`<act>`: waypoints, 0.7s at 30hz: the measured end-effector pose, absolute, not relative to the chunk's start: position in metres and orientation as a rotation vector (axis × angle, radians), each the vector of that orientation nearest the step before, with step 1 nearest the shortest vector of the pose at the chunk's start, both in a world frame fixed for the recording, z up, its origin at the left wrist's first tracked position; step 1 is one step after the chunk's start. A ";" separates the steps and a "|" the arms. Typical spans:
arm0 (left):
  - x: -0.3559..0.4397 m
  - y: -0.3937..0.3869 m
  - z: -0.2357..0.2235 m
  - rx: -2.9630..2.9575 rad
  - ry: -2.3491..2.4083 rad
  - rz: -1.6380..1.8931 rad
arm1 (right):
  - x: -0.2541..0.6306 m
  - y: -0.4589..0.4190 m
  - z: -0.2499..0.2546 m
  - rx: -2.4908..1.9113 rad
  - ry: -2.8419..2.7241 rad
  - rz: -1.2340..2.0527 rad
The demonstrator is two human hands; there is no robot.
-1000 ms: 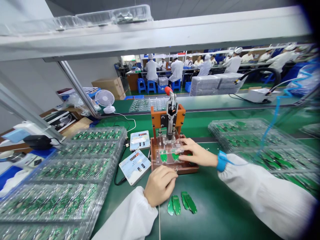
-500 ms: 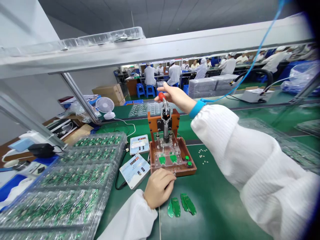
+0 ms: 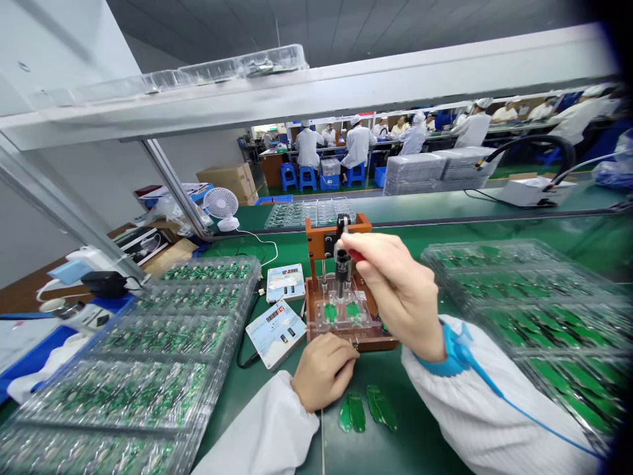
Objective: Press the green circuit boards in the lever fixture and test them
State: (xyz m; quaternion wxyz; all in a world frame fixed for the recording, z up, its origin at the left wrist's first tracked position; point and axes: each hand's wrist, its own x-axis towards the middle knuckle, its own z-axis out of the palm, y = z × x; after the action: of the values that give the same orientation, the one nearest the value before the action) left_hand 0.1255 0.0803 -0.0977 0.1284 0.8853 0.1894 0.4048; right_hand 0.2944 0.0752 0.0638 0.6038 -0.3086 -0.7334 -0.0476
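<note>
The left hand (image 3: pixel 324 373) rests at the near edge of the jig base, fingers loosely curled and gripping nothing. Loose green circuit boards (image 3: pixel 359 409) lie on the worktop (image 3: pixel 408 442) just in front of it. The right hand (image 3: pixel 398 290) has its fingers clenched on the red lever grip (image 3: pixel 357 255) of the press jig (image 3: pixel 339 227), above two seated green boards (image 3: pixel 341 312). Clear trays of boards (image 3: pixel 163 349) stand beyond the left hand.

One orange press fixture (image 3: pixel 316 237) holds two green circuit boards (image 3: pixel 330 313); four more green boards (image 3: pixel 357 412) lie in front of it, two digital meters (image 3: pixel 275 334) sit to its left, and one white desk fan (image 3: pixel 221 203) stands beyond them.
</note>
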 end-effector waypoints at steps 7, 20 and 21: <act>0.127 0.081 -0.101 2.545 0.552 1.195 | 0.297 0.081 0.015 -0.681 -1.773 -0.046; 0.124 0.083 -0.098 2.613 0.532 1.095 | 0.293 0.085 0.000 -0.591 -1.731 0.021; 0.121 0.084 -0.095 2.547 0.530 1.066 | 0.293 0.086 0.000 -0.590 -1.726 0.020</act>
State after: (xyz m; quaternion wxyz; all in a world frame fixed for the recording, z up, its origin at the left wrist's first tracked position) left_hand 0.1211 0.0842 -0.0948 0.1643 0.8936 0.1861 0.3739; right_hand 0.2934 0.0858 -0.0002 0.6120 -0.2559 -0.7482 0.0087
